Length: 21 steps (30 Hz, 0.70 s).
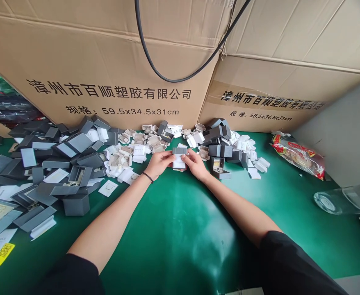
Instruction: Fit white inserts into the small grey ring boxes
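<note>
Both hands meet in the middle of the view around a small jewelry box (179,151), grey on top with a white part below. My left hand (159,164) grips its left side, a dark band round the wrist. On its right side, my right hand (196,164) has the thumb against the white part. Fingers hide much of the box, so I cannot tell whether its lid is up. Just right of my right hand, an open grey jewelry box (221,170) stands on the green table (180,229). White inserts (121,157) lie scattered left of my left hand.
A large heap of grey boxes (75,143) covers the left side. More boxes (219,135) and white pieces sit right of centre. Cardboard cartons (115,73) wall the back, with a black cable (174,80) hanging before them. A red food packet (298,155) and glass (336,200) lie right.
</note>
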Available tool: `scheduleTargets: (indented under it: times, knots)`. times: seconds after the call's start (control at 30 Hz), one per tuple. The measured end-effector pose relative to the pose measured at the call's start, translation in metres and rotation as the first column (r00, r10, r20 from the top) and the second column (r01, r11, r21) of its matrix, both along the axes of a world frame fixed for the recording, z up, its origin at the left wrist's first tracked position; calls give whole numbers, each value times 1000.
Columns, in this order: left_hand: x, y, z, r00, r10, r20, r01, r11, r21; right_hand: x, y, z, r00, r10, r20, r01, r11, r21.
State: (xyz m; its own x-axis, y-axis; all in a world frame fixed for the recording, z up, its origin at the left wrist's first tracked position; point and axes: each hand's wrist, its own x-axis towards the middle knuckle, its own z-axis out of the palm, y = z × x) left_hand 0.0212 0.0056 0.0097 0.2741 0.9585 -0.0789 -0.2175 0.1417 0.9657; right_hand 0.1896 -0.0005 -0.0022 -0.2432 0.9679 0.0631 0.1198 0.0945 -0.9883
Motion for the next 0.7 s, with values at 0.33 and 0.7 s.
scheduleTargets:
  times: [0.33, 0.7]
  knots:
    - [-11, 3, -3, 987, -134, 94, 135, 991, -4, 0, 2, -2, 995, 11, -101, -13, 1000, -19]
    - [0, -7, -2, 979, 200, -39, -203, 976, -85, -2, 5, -8, 996, -81, -39, 83, 995, 57]
